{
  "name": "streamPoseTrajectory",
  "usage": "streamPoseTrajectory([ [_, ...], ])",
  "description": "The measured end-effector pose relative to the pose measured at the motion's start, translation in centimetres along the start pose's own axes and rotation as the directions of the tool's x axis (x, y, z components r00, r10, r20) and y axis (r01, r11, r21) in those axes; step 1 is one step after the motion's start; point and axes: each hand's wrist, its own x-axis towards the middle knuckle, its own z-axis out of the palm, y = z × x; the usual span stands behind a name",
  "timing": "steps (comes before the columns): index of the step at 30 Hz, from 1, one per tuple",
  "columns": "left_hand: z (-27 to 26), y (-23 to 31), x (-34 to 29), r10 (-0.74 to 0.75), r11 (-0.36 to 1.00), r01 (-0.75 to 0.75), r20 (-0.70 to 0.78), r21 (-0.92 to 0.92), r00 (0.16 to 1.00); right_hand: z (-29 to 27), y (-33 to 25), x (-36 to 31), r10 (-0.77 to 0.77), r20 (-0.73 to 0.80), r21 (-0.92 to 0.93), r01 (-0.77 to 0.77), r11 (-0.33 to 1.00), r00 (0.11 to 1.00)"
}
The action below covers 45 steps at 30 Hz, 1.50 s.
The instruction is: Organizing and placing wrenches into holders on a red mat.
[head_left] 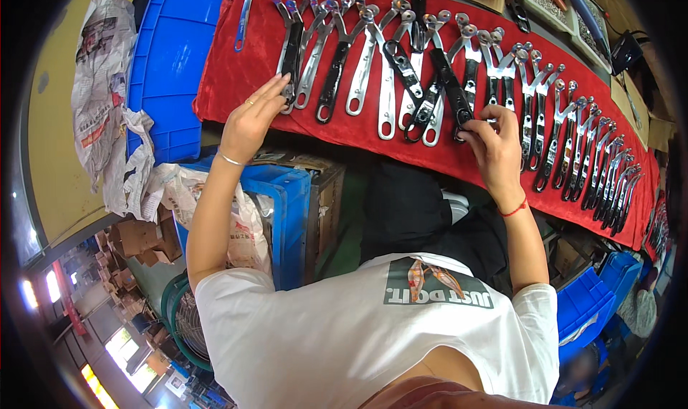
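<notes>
Left hand [254, 119]: fingers extended against glossy black forked metal lever [292, 47], eleven o'clock. Right hand [493, 140]: pinching long black metal lever [451, 87], half past one; tugging could scratch crossed neighbours.

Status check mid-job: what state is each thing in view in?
Left hand: open, fingers extended at the row's left end.
Right hand: curled, pinching the end of a black metal handle.
Fork-headed silver and black metal tools: lined up, some overlapping mid-row.
Slim blue metal tool: lying apart.
Red velvety cloth: spread out, creased.
Whitish printed bag: crumpled.
</notes>
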Motion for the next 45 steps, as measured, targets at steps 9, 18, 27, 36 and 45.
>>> streamPoseTrajectory([
  [9, 1.8, -3.9, -2.2, 0.128, 0.988, -0.116, 0.109, -0.105, 0.986, 3.1, -5.9, 2.8, -0.043, -0.103, 0.304, 0.073, 0.95, 0.994],
  [18, 3.6, -4.2, -2.9, 0.157, 0.987, -0.155, 0.068, -0.028, 0.985, 13.4, -11.0, 8.0, -0.281, -0.113, 0.237, 0.301, 0.924, 0.953],
  [27, 3.3, -2.4, -2.9, 0.15, 0.978, -0.138, -0.066, 0.159, 0.987, 17.8, -12.6, 7.6, -0.312, -0.026, 0.082, 0.313, 0.946, 0.95],
  [36, 3.4, -3.3, -3.3, 0.085, 0.995, -0.083, 0.02, -0.057, 0.996, 18.9, -13.3, 7.8, -0.246, 0.027, 0.062, 0.244, 0.968, 0.969],
  [45, 4.0, -3.3, -3.0, 0.136, 0.99, -0.136, 0.018, 0.031, 0.991, 18.7, -13.2, 8.3, -0.397, 0.035, -0.019, 0.397, 0.917, 0.917],
])
